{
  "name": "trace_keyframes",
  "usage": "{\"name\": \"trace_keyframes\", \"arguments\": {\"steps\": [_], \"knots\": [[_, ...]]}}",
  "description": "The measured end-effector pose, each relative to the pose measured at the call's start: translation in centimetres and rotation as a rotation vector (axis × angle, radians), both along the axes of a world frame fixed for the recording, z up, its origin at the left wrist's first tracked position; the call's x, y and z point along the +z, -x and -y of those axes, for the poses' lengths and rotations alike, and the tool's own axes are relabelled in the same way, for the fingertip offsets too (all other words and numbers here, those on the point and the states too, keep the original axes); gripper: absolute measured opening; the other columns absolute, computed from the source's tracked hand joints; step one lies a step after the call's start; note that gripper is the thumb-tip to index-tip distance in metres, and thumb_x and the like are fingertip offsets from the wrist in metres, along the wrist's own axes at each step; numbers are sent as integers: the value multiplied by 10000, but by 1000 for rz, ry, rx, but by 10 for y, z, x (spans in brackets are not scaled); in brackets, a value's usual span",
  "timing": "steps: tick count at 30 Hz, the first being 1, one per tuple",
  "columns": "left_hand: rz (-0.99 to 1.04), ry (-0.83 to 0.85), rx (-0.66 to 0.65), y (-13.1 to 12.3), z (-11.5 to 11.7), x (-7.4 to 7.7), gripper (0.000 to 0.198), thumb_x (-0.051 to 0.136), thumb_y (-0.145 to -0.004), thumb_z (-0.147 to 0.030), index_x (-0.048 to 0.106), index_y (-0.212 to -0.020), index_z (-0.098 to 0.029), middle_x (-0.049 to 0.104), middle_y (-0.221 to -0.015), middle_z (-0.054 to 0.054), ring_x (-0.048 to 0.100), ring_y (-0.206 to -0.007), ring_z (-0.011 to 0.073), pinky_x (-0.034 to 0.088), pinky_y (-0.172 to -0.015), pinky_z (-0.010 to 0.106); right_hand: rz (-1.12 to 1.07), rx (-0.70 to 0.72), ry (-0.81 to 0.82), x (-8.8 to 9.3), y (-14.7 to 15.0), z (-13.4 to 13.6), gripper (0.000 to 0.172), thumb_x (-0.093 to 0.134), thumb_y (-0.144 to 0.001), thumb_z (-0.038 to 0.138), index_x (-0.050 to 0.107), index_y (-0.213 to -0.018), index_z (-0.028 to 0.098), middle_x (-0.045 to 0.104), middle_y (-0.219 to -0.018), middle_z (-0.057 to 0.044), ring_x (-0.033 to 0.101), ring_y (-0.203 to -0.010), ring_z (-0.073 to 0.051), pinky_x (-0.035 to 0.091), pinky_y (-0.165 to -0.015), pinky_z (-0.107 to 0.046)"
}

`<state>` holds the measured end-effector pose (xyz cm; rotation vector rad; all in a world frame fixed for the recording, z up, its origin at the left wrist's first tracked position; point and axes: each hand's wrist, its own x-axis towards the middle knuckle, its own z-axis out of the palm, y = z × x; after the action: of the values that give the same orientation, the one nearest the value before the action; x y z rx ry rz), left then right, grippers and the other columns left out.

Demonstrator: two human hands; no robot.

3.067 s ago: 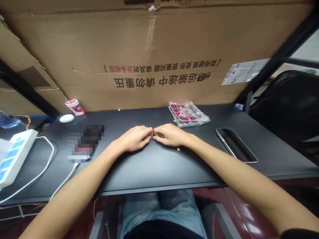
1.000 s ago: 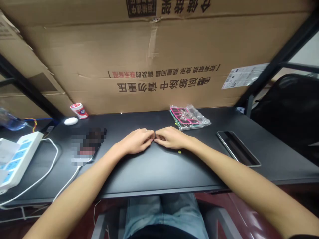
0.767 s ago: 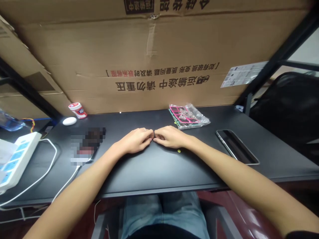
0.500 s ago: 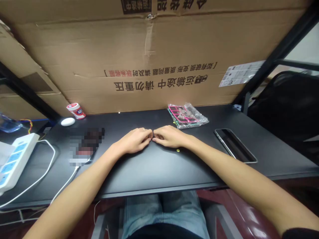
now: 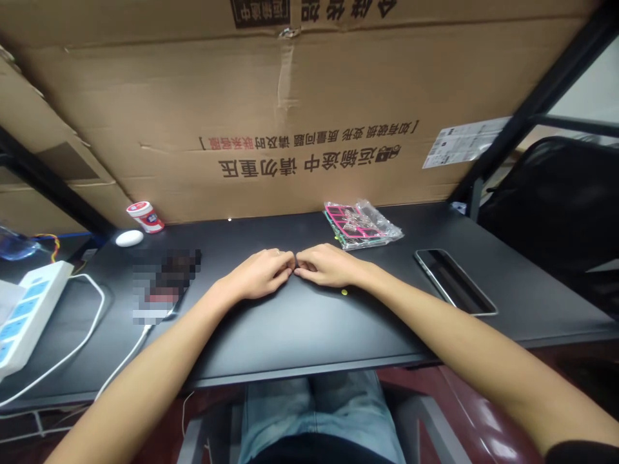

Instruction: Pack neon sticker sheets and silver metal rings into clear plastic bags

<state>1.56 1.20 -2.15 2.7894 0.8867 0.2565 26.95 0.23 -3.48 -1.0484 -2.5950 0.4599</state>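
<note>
My left hand (image 5: 264,272) and my right hand (image 5: 326,265) rest on the black desk (image 5: 300,322) near its middle, fingertips meeting. Both hands have the fingers curled in a pinch, and whatever lies between them is too small to make out. A tiny yellow piece (image 5: 344,292) lies on the desk just under my right wrist. Beyond my right hand sits a clear plastic bag (image 5: 362,223) holding pink and green parts.
A phone (image 5: 454,281) lies face up at the right. At the left are a blurred patch (image 5: 164,283), a white cable (image 5: 72,348), a white power strip (image 5: 26,316), a white oval thing (image 5: 129,238) and a small red-and-white jar (image 5: 145,216). A big cardboard box (image 5: 290,109) stands behind.
Only the camera has shifted slightly. Both hands stay pinched together at the same spot on the desk.
</note>
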Motion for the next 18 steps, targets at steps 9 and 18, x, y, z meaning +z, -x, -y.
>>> {"name": "trace_keyframes", "arguments": {"steps": [9,18], "knots": [[-16,-10,-10,0,-3,-2,148,489,-1118,-287,630,-1103,-245,725,-983,53,676,-894,226,483,-819,343,-335,-249,-307,29,-51,-25,368,602,-1080,487,639,-826,223,689,-755,-37,564,-661,-186,429,-702,-325],[-19,-9,-2,0,-2,1,163,482,-1108,-292,639,-1094,-249,735,-984,48,665,-862,225,469,-794,351,169,-1134,-89,16,-163,-59,388,769,-882,591,781,-873,203,791,-975,-224,749,-963,-423,564,-866,-506]]}}
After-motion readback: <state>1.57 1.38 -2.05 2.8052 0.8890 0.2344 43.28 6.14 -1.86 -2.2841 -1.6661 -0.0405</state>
